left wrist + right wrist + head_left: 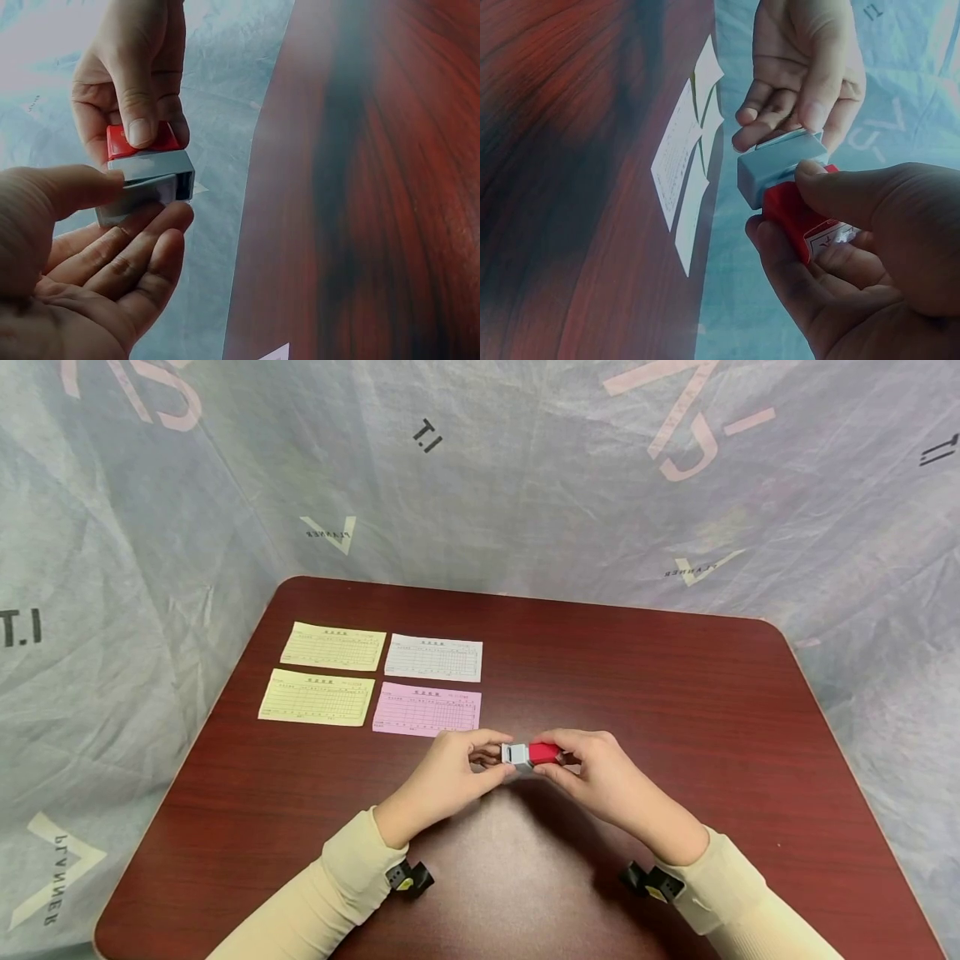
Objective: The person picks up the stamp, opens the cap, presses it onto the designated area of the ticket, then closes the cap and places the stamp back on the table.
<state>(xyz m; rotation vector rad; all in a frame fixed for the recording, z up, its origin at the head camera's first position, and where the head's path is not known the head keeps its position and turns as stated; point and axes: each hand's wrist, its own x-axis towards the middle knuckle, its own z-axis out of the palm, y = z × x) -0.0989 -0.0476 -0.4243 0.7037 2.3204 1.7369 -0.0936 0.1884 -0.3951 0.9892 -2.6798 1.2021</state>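
Note:
A small stamp with a red handle [544, 753] and a grey end [516, 754] is held above the table between both hands. My right hand [603, 777] grips the red handle, thumb on one side and fingers on the other. My left hand [450, 777] pinches the grey end between thumb and fingers. In the left wrist view, the grey part [154, 166] shows a dark gap at one side, with a grey cover tilted under the left thumb. A white label [831, 236] with dark marks shows on the red handle's end in the right wrist view.
Two yellow slips [333, 647], a white slip [433, 658] and a pink slip [426, 708] lie in two rows on the dark red table [637, 693], at its left. Grey printed cloth [510, 485] hangs behind and beside the table.

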